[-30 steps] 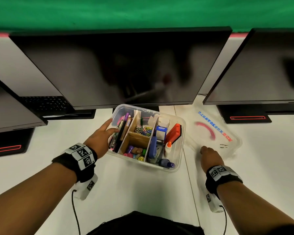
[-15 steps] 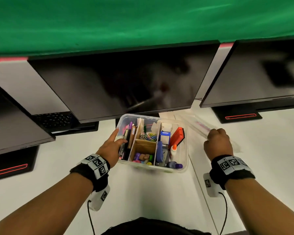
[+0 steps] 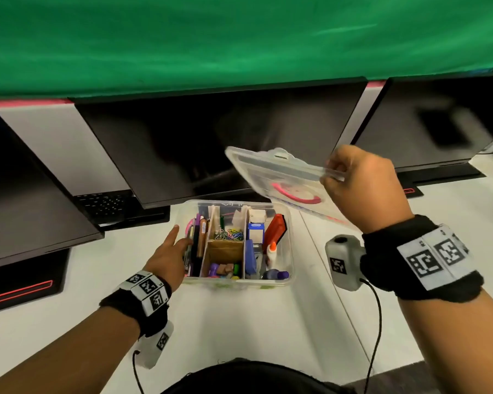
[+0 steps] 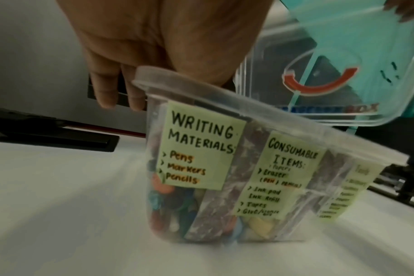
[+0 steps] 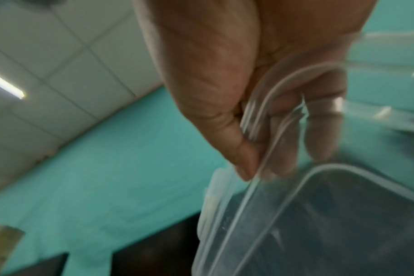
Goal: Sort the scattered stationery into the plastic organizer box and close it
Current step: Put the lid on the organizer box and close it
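The clear plastic organizer box (image 3: pixel 291 245) stands open on the white desk, with pens (image 3: pixel 197 240), paper clips (image 3: pixel 229 234), a glue bottle (image 3: pixel 272 253) and a red stapler (image 3: pixel 275 230) in its compartments. My left hand (image 3: pixel 177 245) rests against its left rim, fingers straight. In the left wrist view the box (image 4: pixel 248 121) shows green labels, and the left hand (image 4: pixel 154 46) lies on its corner. My right hand (image 3: pixel 332 177) pinches the edge of the clear lid (image 3: pixel 273 177) and holds it tilted in the air above the box's back right. The right wrist view shows the right hand (image 5: pixel 255 145) with thumb and fingers clamped on the lid's (image 5: pixel 319 224) rim.
Dark monitors (image 3: pixel 211 143) stand close behind the box, with another on each side. A black keyboard (image 3: pixel 106 206) lies at the back left. A green backdrop (image 3: pixel 239 38) fills the top. Bare white desk (image 3: pixel 239 322) lies in front of the box.
My right hand has picked the lid off the desk at the right and raised it up and leftward toward the box. The left hand stays at the box's left side.
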`<state>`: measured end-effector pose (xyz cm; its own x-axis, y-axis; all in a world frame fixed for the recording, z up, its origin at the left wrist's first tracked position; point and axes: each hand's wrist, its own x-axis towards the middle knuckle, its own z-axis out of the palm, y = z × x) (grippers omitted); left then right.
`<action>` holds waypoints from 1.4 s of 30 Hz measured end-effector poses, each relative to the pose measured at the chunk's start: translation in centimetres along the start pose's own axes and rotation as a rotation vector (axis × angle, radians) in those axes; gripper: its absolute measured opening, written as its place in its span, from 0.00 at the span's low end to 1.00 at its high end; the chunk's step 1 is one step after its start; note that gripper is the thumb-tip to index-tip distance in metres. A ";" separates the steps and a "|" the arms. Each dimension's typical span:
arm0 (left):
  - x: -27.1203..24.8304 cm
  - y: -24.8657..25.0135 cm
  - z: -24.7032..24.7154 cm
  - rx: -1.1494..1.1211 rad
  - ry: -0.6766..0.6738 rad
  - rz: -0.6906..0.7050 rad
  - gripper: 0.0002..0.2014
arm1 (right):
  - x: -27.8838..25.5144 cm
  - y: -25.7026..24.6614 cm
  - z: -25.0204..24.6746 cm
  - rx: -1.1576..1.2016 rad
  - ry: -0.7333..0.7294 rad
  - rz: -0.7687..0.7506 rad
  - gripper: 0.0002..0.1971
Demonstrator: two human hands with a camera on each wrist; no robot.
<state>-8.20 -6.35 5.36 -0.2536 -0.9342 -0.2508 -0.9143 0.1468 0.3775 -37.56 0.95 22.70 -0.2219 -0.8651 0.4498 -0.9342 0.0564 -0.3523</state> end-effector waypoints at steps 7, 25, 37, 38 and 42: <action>-1.3 0.3 -7.1 -0.831 0.382 0.178 0.34 | 1.9 -3.5 0.2 0.561 -0.054 -0.003 0.07; 3.5 -2.4 -4.1 -1.221 0.187 -0.265 0.03 | -0.1 1.8 11.9 0.522 -0.760 0.645 0.36; 5.5 -3.4 -2.7 -0.275 0.174 -0.168 0.17 | -1.6 3.6 14.5 0.314 -0.688 0.689 0.26; 5.6 -3.4 -2.6 -0.267 0.172 -0.167 0.17 | -1.7 3.6 14.5 0.325 -0.687 0.701 0.26; 5.7 -3.2 -2.5 -0.227 0.165 -0.167 0.18 | -2.0 3.7 14.9 0.327 -0.685 0.717 0.27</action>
<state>-5.93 -12.95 4.91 -0.0349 -0.9821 -0.1851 -0.8405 -0.0713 0.5371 -36.41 -4.55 8.28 -0.3930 -0.7850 -0.4788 -0.5019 0.6195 -0.6036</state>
